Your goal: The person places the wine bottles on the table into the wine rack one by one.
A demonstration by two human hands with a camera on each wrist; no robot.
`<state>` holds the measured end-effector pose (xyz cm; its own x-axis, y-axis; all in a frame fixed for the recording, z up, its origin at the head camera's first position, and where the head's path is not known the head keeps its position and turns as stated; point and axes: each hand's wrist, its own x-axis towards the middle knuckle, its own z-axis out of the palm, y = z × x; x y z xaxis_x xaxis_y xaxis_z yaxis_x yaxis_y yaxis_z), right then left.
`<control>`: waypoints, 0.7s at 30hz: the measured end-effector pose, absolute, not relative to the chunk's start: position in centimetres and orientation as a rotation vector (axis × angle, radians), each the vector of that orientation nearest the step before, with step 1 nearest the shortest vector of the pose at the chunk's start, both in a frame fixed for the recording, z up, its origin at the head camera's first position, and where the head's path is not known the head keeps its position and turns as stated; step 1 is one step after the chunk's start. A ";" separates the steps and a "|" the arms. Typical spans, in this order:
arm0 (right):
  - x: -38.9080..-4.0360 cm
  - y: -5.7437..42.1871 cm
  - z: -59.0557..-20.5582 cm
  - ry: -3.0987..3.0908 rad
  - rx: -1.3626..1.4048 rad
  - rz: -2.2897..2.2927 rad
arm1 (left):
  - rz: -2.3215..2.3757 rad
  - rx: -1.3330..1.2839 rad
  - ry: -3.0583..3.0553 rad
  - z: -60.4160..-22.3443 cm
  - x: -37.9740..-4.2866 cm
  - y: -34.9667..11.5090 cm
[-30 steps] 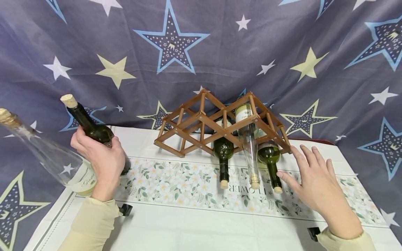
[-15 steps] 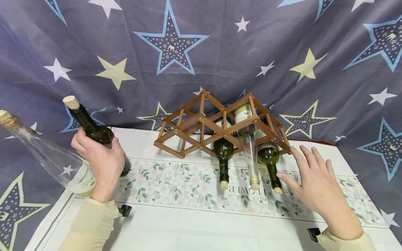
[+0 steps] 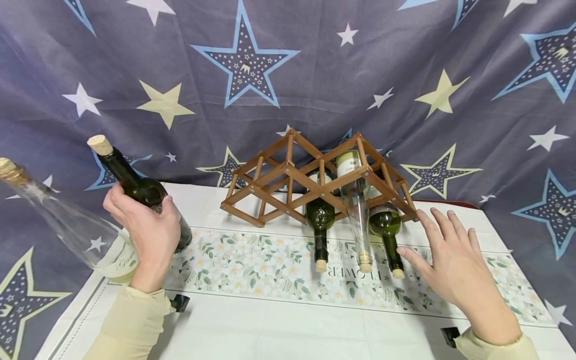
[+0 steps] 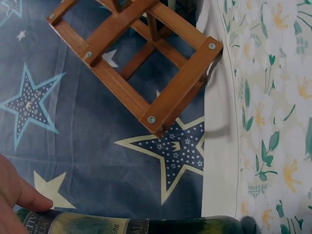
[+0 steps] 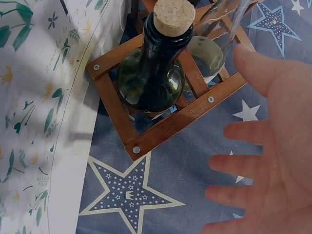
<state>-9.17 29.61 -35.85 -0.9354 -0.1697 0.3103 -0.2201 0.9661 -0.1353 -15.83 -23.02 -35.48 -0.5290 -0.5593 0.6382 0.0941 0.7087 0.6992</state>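
Note:
My left hand (image 3: pixel 150 227) grips a dark green wine bottle (image 3: pixel 130 180) with a cork in its mouth, at the table's left side. The bottle leans, cork end up and to the left; its label (image 4: pixel 90 224) shows in the left wrist view. Near the right end of a brown wooden wine rack (image 3: pixel 288 169), my right hand (image 3: pixel 454 265) is held with its fingers spread and nothing in its grasp. The rack bears a dark green bottle (image 3: pixel 320 210), a clear bottle (image 3: pixel 357 210) and a green bottle (image 3: pixel 385 222), corks toward me.
Left of my left hand stands a corked clear glass bottle (image 3: pixel 76 225), partly hidden by the hand. A white tablecloth (image 3: pixel 288 325) with a floral band (image 3: pixel 252 265) covers the table. Behind the rack hangs a star-patterned cloth (image 3: pixel 315 90).
The dark bottle in my left hand has tilted slightly, its base shifting a little to the right. My right hand and the rack look the same.

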 end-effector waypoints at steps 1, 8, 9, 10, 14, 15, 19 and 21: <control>-9.2 29.6 -35.8 -2.816 0.285 0.245 | -0.868 0.348 -1.960 -35.4 -15.8 -23.0; -9.0 29.5 -35.7 -2.808 0.299 0.250 | -0.898 0.306 -1.929 -34.9 -15.5 -22.7; -9.0 29.5 -35.7 -2.802 0.305 0.250 | -0.905 0.305 -1.927 -34.9 -15.4 -22.6; -9.0 29.5 -35.7 -2.797 0.310 0.250 | -0.909 0.304 -1.926 -34.8 -15.4 -22.6; -8.9 29.3 -35.6 -2.776 0.327 0.260 | -0.934 0.305 -1.924 -34.5 -15.3 -22.5; -8.9 29.3 -35.6 -2.771 0.330 0.265 | -0.940 0.303 -1.922 -34.5 -15.3 -22.5; -8.9 29.1 -35.5 -2.731 0.361 0.294 | -0.964 0.295 -1.921 -34.1 -14.9 -22.2; -8.9 29.0 -35.4 -2.696 0.388 0.306 | -0.973 0.296 -1.927 -33.8 -14.6 -22.0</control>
<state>-8.93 29.03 -35.37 -0.8824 -0.2241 0.4138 -0.3112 0.9375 -0.1559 -14.62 -22.02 -33.78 -0.5422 -0.5550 0.6309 0.1780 0.6579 0.7317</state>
